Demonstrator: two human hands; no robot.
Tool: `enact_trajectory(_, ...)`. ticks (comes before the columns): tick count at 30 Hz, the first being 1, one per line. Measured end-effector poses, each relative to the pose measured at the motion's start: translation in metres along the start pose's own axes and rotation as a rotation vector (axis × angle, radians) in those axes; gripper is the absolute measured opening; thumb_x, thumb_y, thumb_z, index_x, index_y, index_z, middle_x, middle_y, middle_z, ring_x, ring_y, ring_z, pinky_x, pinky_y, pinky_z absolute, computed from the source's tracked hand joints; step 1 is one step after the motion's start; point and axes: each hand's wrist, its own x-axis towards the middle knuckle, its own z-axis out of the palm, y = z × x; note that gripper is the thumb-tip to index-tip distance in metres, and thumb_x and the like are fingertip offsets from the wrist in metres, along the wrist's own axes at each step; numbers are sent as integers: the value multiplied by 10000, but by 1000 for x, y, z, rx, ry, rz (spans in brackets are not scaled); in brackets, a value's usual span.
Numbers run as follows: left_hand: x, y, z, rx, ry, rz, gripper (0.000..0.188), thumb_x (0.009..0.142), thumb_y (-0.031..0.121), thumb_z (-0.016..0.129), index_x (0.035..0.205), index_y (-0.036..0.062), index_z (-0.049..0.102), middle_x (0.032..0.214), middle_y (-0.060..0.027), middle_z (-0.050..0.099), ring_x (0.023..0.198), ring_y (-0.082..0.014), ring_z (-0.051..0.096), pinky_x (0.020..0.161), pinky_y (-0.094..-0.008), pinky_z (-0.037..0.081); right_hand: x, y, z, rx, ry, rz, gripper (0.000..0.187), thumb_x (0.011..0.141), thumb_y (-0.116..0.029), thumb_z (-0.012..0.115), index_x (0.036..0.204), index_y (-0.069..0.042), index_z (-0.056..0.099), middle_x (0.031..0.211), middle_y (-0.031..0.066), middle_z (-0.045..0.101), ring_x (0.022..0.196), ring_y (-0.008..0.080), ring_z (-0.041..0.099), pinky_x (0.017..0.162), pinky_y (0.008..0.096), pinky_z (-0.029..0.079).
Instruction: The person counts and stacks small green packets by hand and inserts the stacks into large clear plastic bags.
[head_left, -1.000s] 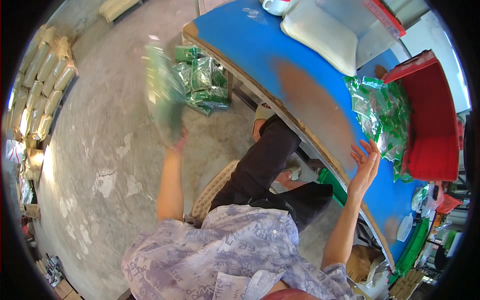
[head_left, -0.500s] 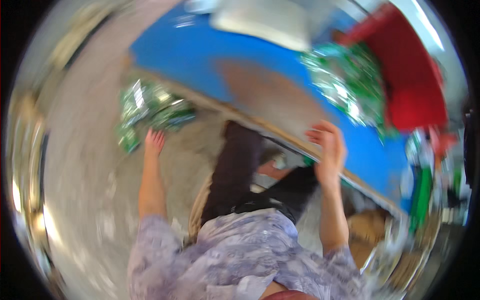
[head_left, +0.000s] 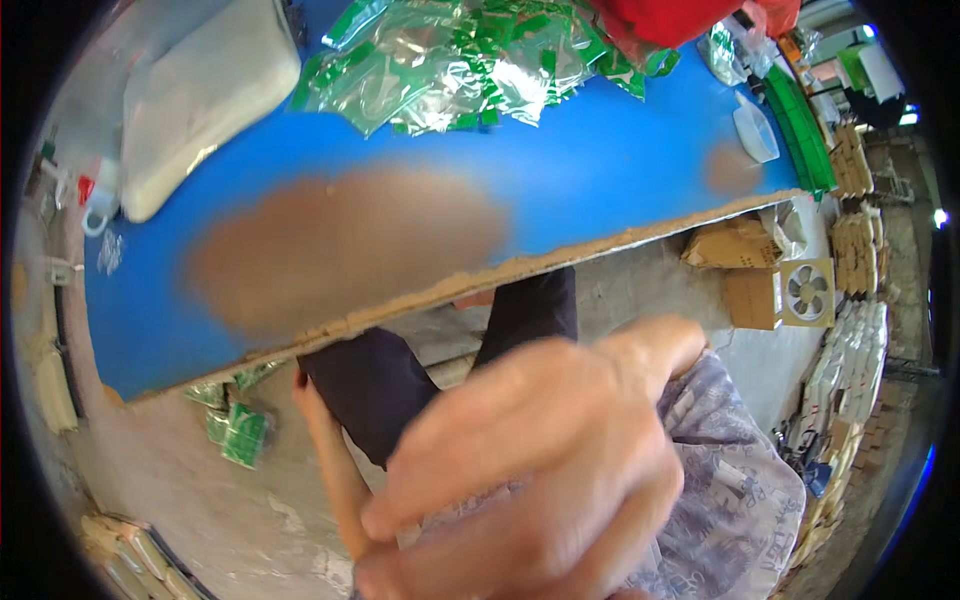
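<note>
My right hand point(head_left: 540, 470) is raised very close, large and blurred, in front of my lap and shirt. Its fingers stretch toward the lower left with a gap between them, and nothing shows in them. My left hand point(head_left: 302, 388) hangs low beside my knee, just below the table edge; its fingers are mostly hidden. Nearest to it are green and clear plastic packets point(head_left: 243, 435) on the floor, partly under the table. A pile of clear plastic bags with green edges point(head_left: 480, 70) lies on the far part of the blue table point(head_left: 600, 180).
A whitish sack-like bundle point(head_left: 205, 100) lies at the table's left. Something red point(head_left: 660, 15) sits behind the bags. A clear scoop-like container point(head_left: 755, 130) and a green strip point(head_left: 800, 130) are at the right. Cardboard boxes point(head_left: 752, 298) and a fan point(head_left: 807, 292) stand on the floor.
My view has swung to the right. My right hand has risen from the table edge to close in front of me. The left stays low by the floor packets, now largely hidden.
</note>
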Motion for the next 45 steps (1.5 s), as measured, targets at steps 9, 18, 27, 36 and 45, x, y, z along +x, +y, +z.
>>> enact_trajectory(9, -76, 311, 79, 201, -349, 1023, 393, 797, 157, 791, 1093, -24, 605, 1040, -150, 640, 1001, -293, 613, 944, -413, 474, -18, 285, -297, -1303, -96, 521, 844, 830, -590, 692, 1446, -73, 437, 1355, 361, 474, 1227, 519, 497, 1010, 540, 442)
enact_trajectory(18, 73, 377, 368, 853, -468, 1238, 1146, 632, 668, 800, 1516, 106, 336, 1553, -278, 267, 1424, -511, 239, 1130, -677, 165, -13, 427, -441, -1340, -184, 1276, 1310, 532, -1015, 482, 1541, -189, 348, 1556, 260, 319, 1456, 450, 268, 1131, 705, 157)
enact_trajectory(27, 6, 345, 325, 1144, -428, 913, 1153, 677, 690, 768, 1541, 97, 285, 1580, -292, 205, 1462, -515, 143, 1147, -673, 71, -25, 366, -333, -1466, -74, 1003, 1070, 648, -920, 527, 1417, -176, 506, 1438, 249, 454, 1360, 454, 381, 1121, 675, 191)
enact_trajectory(36, -47, 310, 281, 1127, -309, 819, 1141, 688, 657, 780, 1537, 81, 283, 1592, -264, 195, 1487, -455, 118, 1164, -638, 60, -64, 320, -256, -1464, -181, 932, 907, 778, -767, 564, 1462, -180, 465, 1515, 262, 335, 1427, 471, 239, 1121, 683, 142)
enact_trajectory(45, -46, 291, 263, 984, -185, 940, 1163, 690, 666, 767, 1538, 57, 257, 1578, -262, 231, 1475, -454, 159, 1167, -628, 81, -84, 157, -195, -1334, -99, 784, 816, 911, -649, 523, 1535, -157, 338, 1546, 266, 307, 1430, 503, 245, 1131, 672, 171)
